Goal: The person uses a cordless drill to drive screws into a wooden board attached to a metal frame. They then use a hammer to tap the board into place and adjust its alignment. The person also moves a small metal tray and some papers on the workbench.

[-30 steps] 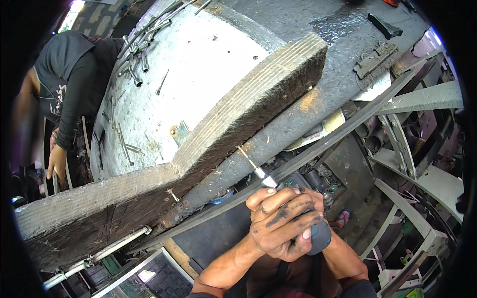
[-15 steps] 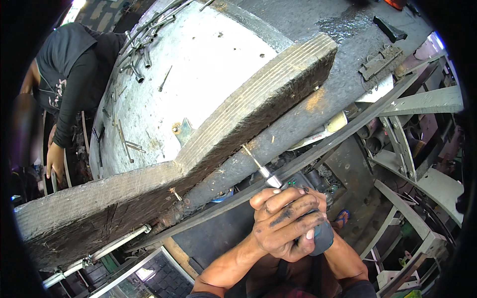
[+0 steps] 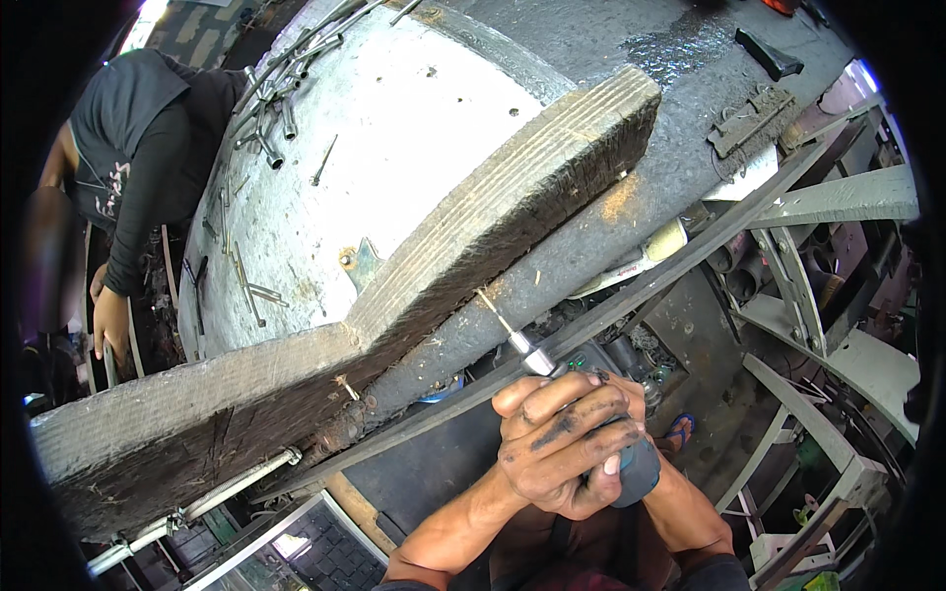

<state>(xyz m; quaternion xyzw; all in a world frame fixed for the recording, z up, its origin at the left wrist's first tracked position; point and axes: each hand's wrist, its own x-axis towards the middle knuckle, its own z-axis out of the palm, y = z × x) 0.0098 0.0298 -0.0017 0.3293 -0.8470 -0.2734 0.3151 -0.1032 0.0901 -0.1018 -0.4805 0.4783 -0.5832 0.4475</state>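
Both of my hands are closed around a power drill [image 3: 641,475], whose dark body shows behind and below my fingers. My left hand [image 3: 564,433], smudged black, wraps over the front of it. My right hand [image 3: 629,394] is mostly hidden behind the left, closed on the drill too. From the silver chuck [image 3: 537,361] a thin drill bit [image 3: 498,313] points up and left. Its tip meets the lower edge of the dark side face of a thick, bent wooden beam [image 3: 512,192]; how deep it sits, I cannot tell. Light wood shavings [image 3: 619,202] lie beside the beam.
Beyond the beam, a pale metal surface [image 3: 394,148] carries socket wrenches [image 3: 268,123] and long bolts [image 3: 241,281]. At the left, a co-worker [image 3: 133,148] in dark clothes bends over. A black bar-shaped piece [image 3: 769,56] lies far right; metal frames [image 3: 838,207] stand at my right.
The view has shifted very slightly. My hands, the drill and the bit hold nearly the same place against the beam.
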